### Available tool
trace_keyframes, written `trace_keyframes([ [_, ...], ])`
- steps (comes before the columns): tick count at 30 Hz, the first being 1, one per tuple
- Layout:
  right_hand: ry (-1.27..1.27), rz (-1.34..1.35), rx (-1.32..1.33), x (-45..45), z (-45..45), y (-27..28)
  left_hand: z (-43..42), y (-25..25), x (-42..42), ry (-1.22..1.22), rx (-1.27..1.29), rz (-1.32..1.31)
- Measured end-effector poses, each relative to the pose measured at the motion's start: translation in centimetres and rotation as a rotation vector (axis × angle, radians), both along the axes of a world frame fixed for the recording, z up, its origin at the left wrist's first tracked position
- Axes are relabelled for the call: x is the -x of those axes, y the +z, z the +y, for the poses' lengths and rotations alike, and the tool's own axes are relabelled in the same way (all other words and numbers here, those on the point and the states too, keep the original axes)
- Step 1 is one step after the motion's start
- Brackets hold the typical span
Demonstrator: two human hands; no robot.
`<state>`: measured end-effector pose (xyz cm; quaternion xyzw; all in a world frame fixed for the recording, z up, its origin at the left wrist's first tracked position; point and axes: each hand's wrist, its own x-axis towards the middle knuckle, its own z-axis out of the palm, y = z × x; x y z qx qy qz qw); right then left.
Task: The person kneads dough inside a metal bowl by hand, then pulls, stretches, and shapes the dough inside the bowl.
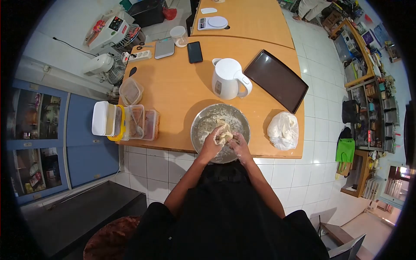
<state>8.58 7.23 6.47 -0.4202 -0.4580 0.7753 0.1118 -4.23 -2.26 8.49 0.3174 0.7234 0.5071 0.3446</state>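
Note:
A round metal bowl [197, 125], its inside smeared with flour, stands at the table's front edge. Over it, a lump of pale dough [223, 135] is between my two hands. My left hand [212, 144] is curled around the dough's left side, with dough stuck to the fingers. On the other side, my right hand [239, 146] presses the dough with bent, floury fingertips. The palms are partly hidden from this angle.
Behind the bowl stands a white electric kettle [227, 78]; a dark baking tray [277, 80] lies beyond it. A plastic bag [283, 131] sits right, plastic containers [136, 121] left. Farther back are a phone [195, 52], a grey scale [164, 48] and a white scale [212, 23].

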Motion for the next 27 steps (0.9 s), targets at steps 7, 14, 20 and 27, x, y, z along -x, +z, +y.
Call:
trace_keyframes([
  [7,0.025,0.005,-0.200,0.5,0.1,-2.2,0.2,1.9,0.9,-0.032,0.001,0.023],
  [14,0.291,0.016,-0.051,0.7,1.3,-1.6,-0.2,0.7,2.7,-0.144,0.001,-0.129],
  [20,0.213,0.028,0.104,1.0,0.6,-0.6,-0.3,-2.5,3.3,-0.127,-0.061,-0.112],
  [27,0.093,0.090,0.203,0.8,0.7,-0.2,-1.0,-1.6,2.7,-0.070,0.062,-0.445],
])
